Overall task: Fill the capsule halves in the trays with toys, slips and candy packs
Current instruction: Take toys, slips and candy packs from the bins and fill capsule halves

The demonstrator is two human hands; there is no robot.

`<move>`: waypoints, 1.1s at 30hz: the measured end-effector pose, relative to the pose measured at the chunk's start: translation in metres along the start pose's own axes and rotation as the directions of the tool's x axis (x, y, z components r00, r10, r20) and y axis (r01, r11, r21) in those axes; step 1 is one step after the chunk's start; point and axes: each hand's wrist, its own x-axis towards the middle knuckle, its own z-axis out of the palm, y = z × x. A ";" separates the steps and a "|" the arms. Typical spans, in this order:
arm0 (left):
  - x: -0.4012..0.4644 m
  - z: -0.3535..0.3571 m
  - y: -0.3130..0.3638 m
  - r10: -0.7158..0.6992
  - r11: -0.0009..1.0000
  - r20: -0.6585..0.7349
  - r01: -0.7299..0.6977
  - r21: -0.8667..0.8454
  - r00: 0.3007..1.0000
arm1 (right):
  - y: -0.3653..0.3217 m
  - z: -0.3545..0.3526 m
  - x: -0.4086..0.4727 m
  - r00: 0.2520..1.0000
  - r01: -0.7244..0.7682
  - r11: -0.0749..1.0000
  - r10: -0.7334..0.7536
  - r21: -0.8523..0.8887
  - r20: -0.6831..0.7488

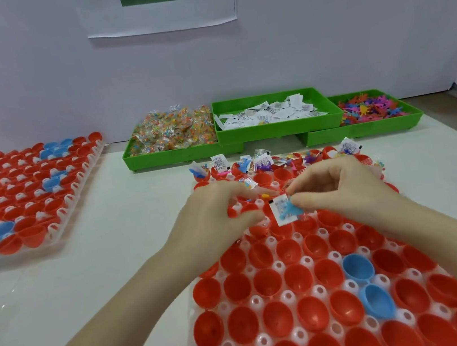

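Your two hands meet just above the middle of the frame, over the upper part of the near tray (264, 340). Your right hand (339, 186) has its thumb and forefinger curled in a pinch on a white printed slip (279, 212) and a small blue toy (286, 209) that lies against the slip's face. Your left hand (212, 213) has its fingers curled toward the same spot, fingertips just beside the slip's left edge; you cannot tell whether they actually touch it or hold anything.

The near tray is a clear plastic sheet filling the lower centre and lower right of the frame, set with red capsule halves (267, 282) open side up, and two blue capsule halves (357, 267) among them at the lower right. The halves below your hands look unfilled. The tray's far row (261, 163), just above your hands, already carries slips, toys and candy packs sticking out of the cups.

Above that, across the upper centre, stand three green bins: the left one (159, 155) heaped with candy packs (173, 129), the middle one (280, 128) with white slips, the right one (363, 127) with coloured toys (371, 107). At the left edge of the frame lies a second tray (76, 192) of red and blue halves.
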 end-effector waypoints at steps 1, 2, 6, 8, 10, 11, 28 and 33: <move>-0.001 0.003 -0.004 0.009 0.995 0.022 -0.012 0.100 1.000 | 0.005 0.001 -0.001 1.000 -0.010 0.999 0.010 -0.053 0.008; -0.001 0.005 -0.007 0.023 0.985 0.043 -0.030 0.168 0.999 | 0.008 0.003 -0.001 1.000 -0.012 0.996 0.013 -0.093 0.014; 0.001 0.013 -0.007 0.128 0.935 0.080 -0.147 0.323 0.989 | 0.014 0.008 0.001 0.999 0.033 0.978 -0.030 -0.206 0.016; 0.003 0.017 -0.006 0.167 0.903 0.095 -0.191 0.386 0.981 | 0.014 0.010 0.002 0.997 0.072 0.956 -0.066 -0.284 0.029; 0.004 0.021 -0.005 0.184 0.880 0.117 -0.216 0.423 0.976 | 0.013 0.013 0.003 0.992 0.128 0.930 -0.114 -0.345 0.059; 0.004 0.022 -0.005 0.184 0.876 0.123 -0.219 0.430 0.975 | 0.013 0.014 0.004 0.988 0.153 0.917 -0.134 -0.368 0.077; 0.002 0.027 -0.004 0.212 0.868 0.148 -0.256 0.426 0.966 | 0.016 0.021 0.004 0.969 0.225 0.828 -0.138 -0.513 0.203; 0.007 0.023 -0.005 0.196 0.855 0.144 -0.241 0.459 0.970 | 0.011 0.012 0.002 0.972 0.219 0.794 -0.124 -0.567 0.202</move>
